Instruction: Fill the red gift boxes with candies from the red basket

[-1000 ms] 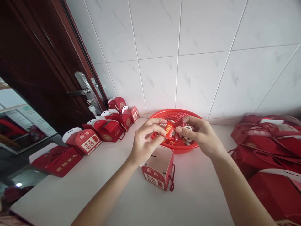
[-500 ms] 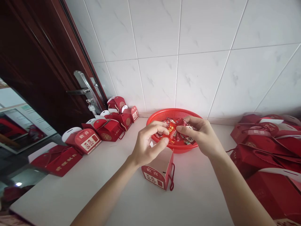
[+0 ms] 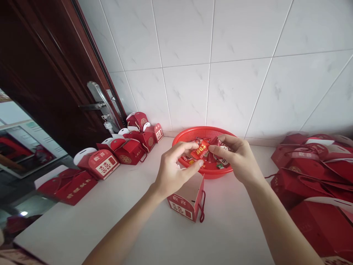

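A red candy with yellow lettering (image 3: 202,149) shows between my hands, above the red plastic basket (image 3: 204,129) of wrapped candies. My left hand (image 3: 176,165) has its thumb and index finger apart around the candy's left side. The fingertips look close to the wrapper, but I cannot tell whether they press on it. From the right, my right hand (image 3: 238,154) is closed, thumb against fingers, on a dark red candy wrapper (image 3: 216,142). Below my left hand stands an open red gift box (image 3: 182,208) with a rope handle, its upper part partly hidden.
Several red gift boxes (image 3: 103,163) line the table's left side, running back to the tiled wall (image 3: 187,95). More red boxes (image 3: 317,221) are heaped at the right. A dark door with a metal handle (image 3: 96,106) is at the left.
The candy with yellow lettering has turned and shows more of its face. My left thumb has shifted slightly right. The gift box stays in place.
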The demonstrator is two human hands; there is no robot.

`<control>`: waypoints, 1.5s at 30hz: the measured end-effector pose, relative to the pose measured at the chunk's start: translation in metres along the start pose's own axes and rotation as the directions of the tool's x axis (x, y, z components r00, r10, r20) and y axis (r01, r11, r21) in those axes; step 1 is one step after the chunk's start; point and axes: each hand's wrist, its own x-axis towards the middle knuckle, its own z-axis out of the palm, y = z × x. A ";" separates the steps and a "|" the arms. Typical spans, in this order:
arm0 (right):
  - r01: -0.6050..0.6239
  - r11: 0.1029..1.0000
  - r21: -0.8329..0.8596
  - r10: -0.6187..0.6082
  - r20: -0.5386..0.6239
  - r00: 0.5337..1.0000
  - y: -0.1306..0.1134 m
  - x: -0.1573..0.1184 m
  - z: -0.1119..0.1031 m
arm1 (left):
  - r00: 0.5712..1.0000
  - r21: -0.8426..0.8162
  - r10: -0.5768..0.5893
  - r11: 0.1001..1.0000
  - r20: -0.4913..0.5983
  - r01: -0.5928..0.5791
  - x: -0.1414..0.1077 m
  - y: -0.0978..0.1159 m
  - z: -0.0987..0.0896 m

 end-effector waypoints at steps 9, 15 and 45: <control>-0.064 0.998 0.010 0.064 0.048 0.997 -0.001 0.000 -0.002 | 1.000 -0.009 -0.013 1.000 -0.018 0.013 -0.001 -0.001 0.000; -0.077 0.997 -0.007 0.077 0.148 0.986 -0.003 0.001 -0.005 | 0.999 -0.075 -0.032 0.997 -0.012 0.031 -0.002 -0.004 -0.002; -0.200 0.973 0.118 0.181 0.153 0.972 0.006 0.002 -0.002 | 0.955 -0.435 -0.280 0.851 0.098 0.294 0.002 0.006 -0.004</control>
